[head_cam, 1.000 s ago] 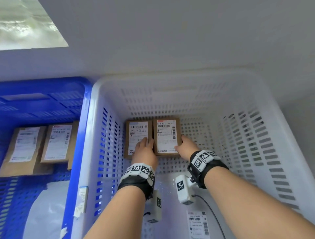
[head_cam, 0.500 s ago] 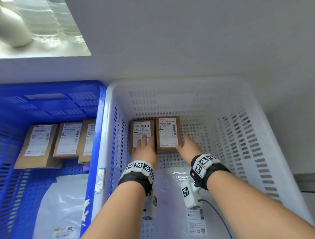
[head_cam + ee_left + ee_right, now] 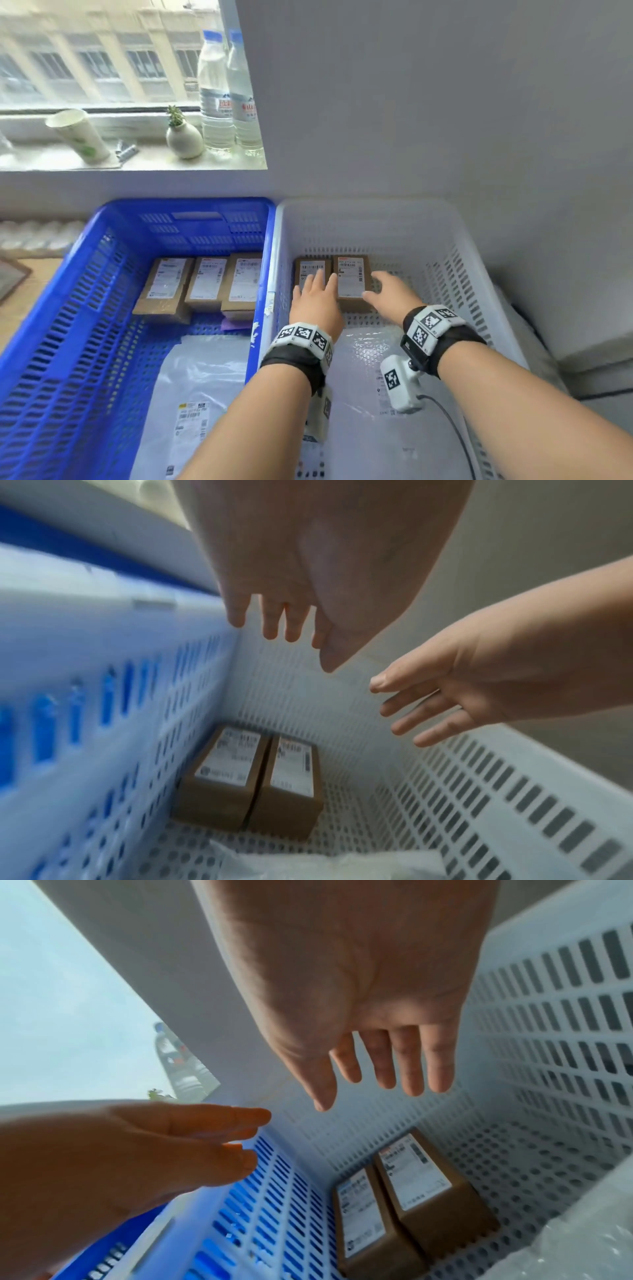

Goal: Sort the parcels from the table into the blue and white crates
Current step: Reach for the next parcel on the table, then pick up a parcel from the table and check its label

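Nothing reads clearly: white shipping labels with barcodes top the two brown boxes (image 3: 334, 274) just beyond both hands and the three boxes (image 3: 205, 282) left of them, print blurred; black-and-white square markers cover both wristbands (image 3: 303, 335)

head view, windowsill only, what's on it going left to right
paper cup lying tilted → small metal clip-like thing, too blurred to name → small white vase with a green plant → two water bottles side by side
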The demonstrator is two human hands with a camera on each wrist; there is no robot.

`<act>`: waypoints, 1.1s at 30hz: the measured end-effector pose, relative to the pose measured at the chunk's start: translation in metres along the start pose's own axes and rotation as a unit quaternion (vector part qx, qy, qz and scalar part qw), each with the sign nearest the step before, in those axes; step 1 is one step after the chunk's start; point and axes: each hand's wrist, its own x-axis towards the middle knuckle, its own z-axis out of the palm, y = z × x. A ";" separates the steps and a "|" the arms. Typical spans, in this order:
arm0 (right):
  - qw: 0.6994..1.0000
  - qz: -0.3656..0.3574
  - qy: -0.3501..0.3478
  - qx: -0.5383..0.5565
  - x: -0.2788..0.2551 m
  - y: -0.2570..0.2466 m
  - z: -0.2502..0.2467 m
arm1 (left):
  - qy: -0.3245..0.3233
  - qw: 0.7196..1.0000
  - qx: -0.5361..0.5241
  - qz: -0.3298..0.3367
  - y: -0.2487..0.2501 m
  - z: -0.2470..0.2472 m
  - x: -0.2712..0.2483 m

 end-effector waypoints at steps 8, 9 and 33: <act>0.992 -0.119 0.031 -0.033 -0.108 -0.048 -0.038 | 0.115 0.992 0.017 -0.042 -0.015 -0.066 -0.113; 0.990 -0.133 0.034 -0.040 -0.123 -0.054 -0.040 | 0.118 0.992 0.021 -0.049 -0.019 -0.070 -0.130; 0.937 -0.336 -0.018 -0.098 -0.379 -0.355 0.216 | 0.178 0.951 0.023 -0.253 -0.357 -0.114 -0.472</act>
